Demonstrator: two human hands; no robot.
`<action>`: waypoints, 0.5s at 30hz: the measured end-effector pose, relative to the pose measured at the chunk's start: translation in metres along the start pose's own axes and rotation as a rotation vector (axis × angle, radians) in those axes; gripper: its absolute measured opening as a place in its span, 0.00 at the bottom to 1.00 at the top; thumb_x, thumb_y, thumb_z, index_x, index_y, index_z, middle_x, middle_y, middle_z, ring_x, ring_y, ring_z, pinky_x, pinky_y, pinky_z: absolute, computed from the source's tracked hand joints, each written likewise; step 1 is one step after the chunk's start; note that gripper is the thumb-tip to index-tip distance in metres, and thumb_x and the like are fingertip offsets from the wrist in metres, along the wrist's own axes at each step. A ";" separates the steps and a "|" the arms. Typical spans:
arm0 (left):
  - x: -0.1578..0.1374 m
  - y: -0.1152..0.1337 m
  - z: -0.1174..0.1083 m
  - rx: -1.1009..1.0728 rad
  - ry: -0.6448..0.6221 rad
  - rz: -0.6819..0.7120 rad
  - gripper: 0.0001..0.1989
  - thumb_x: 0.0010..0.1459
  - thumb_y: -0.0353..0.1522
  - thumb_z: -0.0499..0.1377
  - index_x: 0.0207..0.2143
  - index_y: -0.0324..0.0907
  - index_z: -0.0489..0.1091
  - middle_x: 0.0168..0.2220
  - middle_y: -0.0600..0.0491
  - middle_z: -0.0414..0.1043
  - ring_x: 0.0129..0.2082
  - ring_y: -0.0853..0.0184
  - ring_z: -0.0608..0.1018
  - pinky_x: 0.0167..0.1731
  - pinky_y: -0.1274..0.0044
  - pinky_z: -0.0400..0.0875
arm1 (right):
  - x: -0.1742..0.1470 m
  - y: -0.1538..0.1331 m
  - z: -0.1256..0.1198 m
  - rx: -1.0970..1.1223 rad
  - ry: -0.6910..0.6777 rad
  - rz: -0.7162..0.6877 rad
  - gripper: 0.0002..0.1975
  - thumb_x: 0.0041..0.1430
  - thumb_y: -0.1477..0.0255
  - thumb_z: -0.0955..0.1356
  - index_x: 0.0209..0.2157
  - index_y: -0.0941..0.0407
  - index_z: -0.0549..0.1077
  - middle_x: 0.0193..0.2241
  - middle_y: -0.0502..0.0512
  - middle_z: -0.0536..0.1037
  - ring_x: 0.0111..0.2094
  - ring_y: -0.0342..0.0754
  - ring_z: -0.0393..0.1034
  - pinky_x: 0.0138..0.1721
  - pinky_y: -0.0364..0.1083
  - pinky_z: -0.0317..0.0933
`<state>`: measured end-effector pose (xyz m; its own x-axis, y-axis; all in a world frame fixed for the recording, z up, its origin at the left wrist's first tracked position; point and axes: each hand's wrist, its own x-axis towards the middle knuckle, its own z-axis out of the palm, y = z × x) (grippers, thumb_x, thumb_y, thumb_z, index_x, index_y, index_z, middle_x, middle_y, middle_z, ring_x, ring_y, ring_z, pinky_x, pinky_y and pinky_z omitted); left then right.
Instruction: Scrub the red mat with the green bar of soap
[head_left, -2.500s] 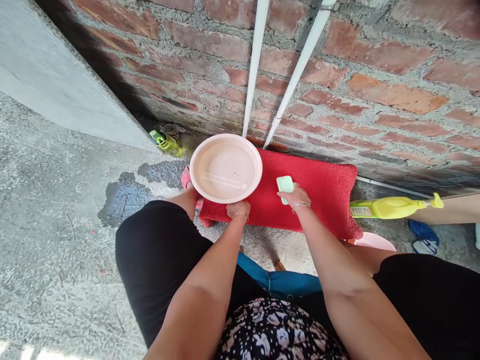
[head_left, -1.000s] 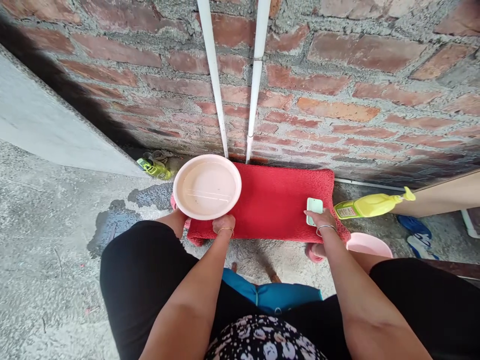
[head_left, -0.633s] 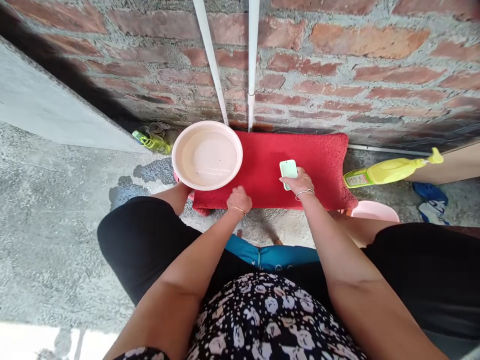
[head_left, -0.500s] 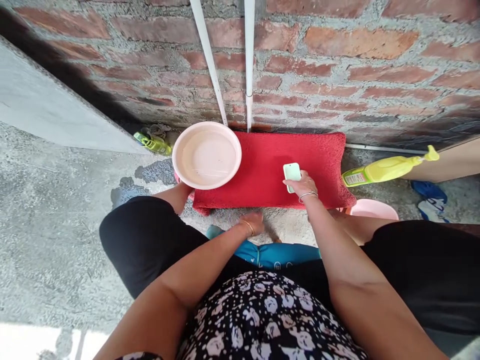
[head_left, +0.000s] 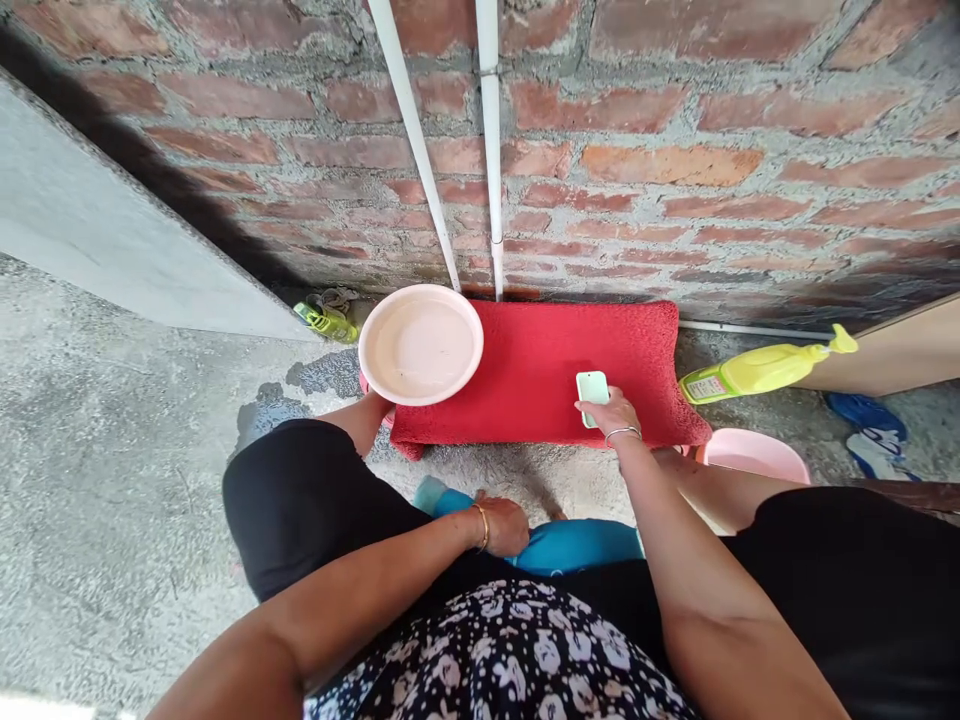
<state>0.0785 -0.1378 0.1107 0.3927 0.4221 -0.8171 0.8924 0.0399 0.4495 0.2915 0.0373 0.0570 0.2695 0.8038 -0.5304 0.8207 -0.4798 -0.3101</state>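
My right hand (head_left: pixel 611 408) is closed around a pale green, flat rectangular case (head_left: pixel 592 395) with rounded corners and a small dark spot near its top edge. It holds the case just above the red cloth (head_left: pixel 525 370). My left hand (head_left: pixel 506 527) lies lower, between my knees, on a blue cloth (head_left: pixel 585 545). Its fingers curl down into the blue cloth, and their tips are hidden. A pale pink basin (head_left: pixel 421 345) with clear water stands on the left end of the red cloth.
A yellow spray bottle (head_left: pixel 765 370) leans at the right, above a pink tub (head_left: pixel 757 455). Another yellow-green bottle (head_left: pixel 328 323) is left of the basin. White pipes (head_left: pixel 491 150) run down the brick wall (head_left: pixel 675 160). Blue-and-white footwear (head_left: pixel 874 430) lies far right.
The view has tilted up, so everything sits lower. My left hand has come down onto the blue cloth. My right hand still holds the green case over the red cloth.
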 end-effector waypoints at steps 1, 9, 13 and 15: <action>0.001 0.000 -0.001 0.051 -0.033 0.037 0.12 0.55 0.37 0.56 0.33 0.42 0.78 0.37 0.48 0.80 0.44 0.58 0.79 0.52 0.62 0.67 | 0.002 0.001 -0.001 0.008 0.002 0.001 0.33 0.46 0.55 0.73 0.51 0.55 0.68 0.46 0.61 0.77 0.47 0.57 0.72 0.43 0.50 0.65; 0.042 -0.003 -0.006 0.175 -0.248 0.189 0.12 0.54 0.29 0.55 0.32 0.43 0.79 0.36 0.47 0.80 0.43 0.58 0.79 0.46 0.67 0.70 | 0.025 -0.004 0.002 0.085 0.037 -0.008 0.32 0.45 0.54 0.73 0.50 0.54 0.68 0.44 0.59 0.78 0.44 0.55 0.73 0.40 0.49 0.65; 0.055 -0.010 -0.002 0.061 -0.281 0.144 0.12 0.57 0.33 0.55 0.35 0.43 0.79 0.40 0.48 0.80 0.44 0.59 0.78 0.45 0.70 0.70 | 0.026 -0.007 0.011 0.069 0.019 -0.020 0.33 0.45 0.54 0.73 0.51 0.55 0.68 0.43 0.59 0.78 0.44 0.55 0.73 0.42 0.49 0.65; 0.056 -0.012 0.001 0.047 -0.298 0.147 0.14 0.59 0.35 0.53 0.36 0.40 0.78 0.43 0.46 0.79 0.45 0.59 0.78 0.44 0.70 0.70 | 0.024 -0.006 0.014 0.071 0.023 -0.025 0.34 0.44 0.54 0.73 0.51 0.55 0.68 0.43 0.59 0.78 0.44 0.56 0.73 0.42 0.50 0.65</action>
<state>0.0897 -0.1158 0.0593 0.5591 0.1369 -0.8177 0.8282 -0.0467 0.5585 0.2865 0.0546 0.0351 0.2617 0.8233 -0.5037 0.7896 -0.4827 -0.3788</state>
